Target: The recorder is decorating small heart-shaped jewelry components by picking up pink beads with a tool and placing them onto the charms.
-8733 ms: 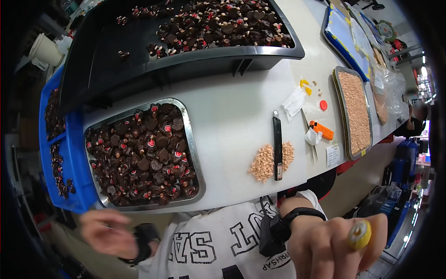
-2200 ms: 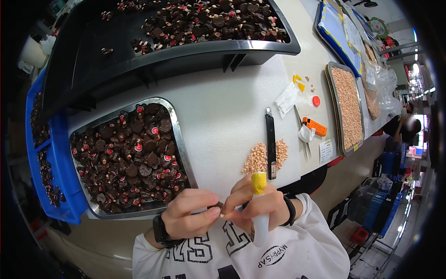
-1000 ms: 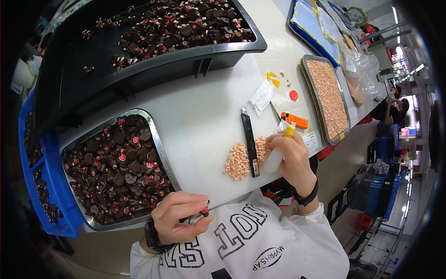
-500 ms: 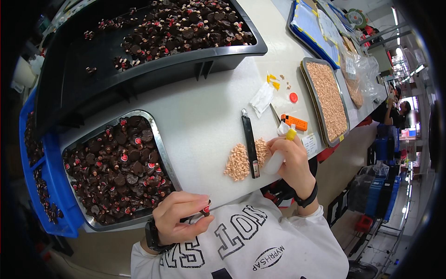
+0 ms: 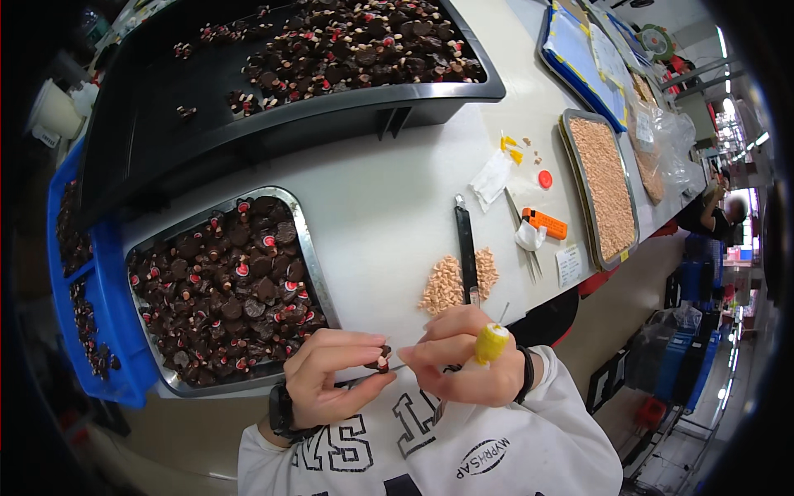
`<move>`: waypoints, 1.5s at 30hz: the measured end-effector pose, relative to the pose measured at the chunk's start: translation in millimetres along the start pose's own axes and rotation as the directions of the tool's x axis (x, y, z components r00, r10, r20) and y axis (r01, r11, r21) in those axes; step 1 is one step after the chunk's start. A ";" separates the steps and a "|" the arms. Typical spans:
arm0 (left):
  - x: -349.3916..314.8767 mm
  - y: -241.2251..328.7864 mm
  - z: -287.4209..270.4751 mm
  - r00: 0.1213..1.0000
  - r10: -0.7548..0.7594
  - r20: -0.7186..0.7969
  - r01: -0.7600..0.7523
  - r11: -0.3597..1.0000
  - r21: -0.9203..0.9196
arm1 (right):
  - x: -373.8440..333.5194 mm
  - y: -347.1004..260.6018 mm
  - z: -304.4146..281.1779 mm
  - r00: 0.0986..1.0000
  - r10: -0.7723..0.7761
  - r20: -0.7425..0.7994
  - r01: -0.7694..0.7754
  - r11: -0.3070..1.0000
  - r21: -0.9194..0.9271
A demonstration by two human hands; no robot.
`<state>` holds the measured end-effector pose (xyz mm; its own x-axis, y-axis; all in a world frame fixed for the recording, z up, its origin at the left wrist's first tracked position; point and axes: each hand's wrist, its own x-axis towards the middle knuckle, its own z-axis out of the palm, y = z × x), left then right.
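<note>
Between the thumb and fingers of my left hand [image 5: 327, 376] is a small dark brown piece [image 5: 383, 361] with light bits on it. My right hand [image 5: 463, 360] is closed around a small squeeze bottle with a yellow cap [image 5: 491, 343] and a thin needle tip pointing up, away from the piece. Its body is hidden in the palm. My right fingertips are pinched close beside the brown piece; whether they also hold something tiny, I cannot tell. Beyond that hand, a black-handled knife [image 5: 466, 248] lies between two heaps of tan bits [image 5: 442, 285].
A metal tray [image 5: 308, 248] of brown pieces stands left, beside a blue bin [image 5: 128, 331]. A large black tray [image 5: 314, 136] rises behind. Rightward lie crumpled tissue [image 5: 490, 178], a red cap [image 5: 545, 178], an orange lighter [image 5: 544, 223] and a tray [image 5: 613, 261] of tan bits.
My right hand has come left and nearer from beside the tan heaps, bringing the bottle, and its fingertips now meet close to the brown piece. My left hand still holds that piece.
</note>
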<state>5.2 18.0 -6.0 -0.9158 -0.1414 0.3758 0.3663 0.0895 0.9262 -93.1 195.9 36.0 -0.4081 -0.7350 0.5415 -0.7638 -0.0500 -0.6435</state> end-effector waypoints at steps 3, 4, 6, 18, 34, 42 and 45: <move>0.5 -1.3 -0.7 1.000 -0.005 -0.001 0.005 0.999 0.050 | 0.3 1.4 4.4 0.998 0.023 -0.060 -0.023 1.000 0.001; -0.8 -2.3 0.8 1.000 -0.009 -0.004 0.010 0.999 0.051 | 1.1 3.0 1.7 0.992 0.109 -0.058 -0.108 0.994 0.008; -3.7 -4.5 3.3 0.995 -0.052 -0.088 0.048 0.998 -0.041 | 0.3 5.1 2.5 0.979 0.195 -0.052 -0.194 0.981 0.018; -3.6 -3.1 3.7 0.989 -0.052 -0.141 0.024 0.981 -0.192 | -19.0 9.1 17.2 0.950 0.191 0.247 -0.136 0.965 -0.225; -1.2 -1.3 -1.7 0.997 0.080 0.011 -0.078 0.990 -0.119 | -3.8 -4.4 -1.3 0.993 0.114 0.028 -0.117 0.978 0.175; 1.2 -1.4 -5.1 0.993 0.109 0.042 -0.105 0.989 -0.103 | 3.4 1.0 10.0 0.992 0.124 -0.028 -0.112 0.959 0.261; 1.3 -2.3 -4.7 0.990 0.130 0.051 -0.125 0.988 -0.089 | 0.9 3.4 14.2 0.993 0.120 -0.010 -0.113 0.956 0.272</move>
<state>3.9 13.0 -7.5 -0.8677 -0.0783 0.4908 0.4910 0.0181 0.8710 -88.9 185.4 26.7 -0.5014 -0.7291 0.4658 -0.5478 -0.1493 -0.8232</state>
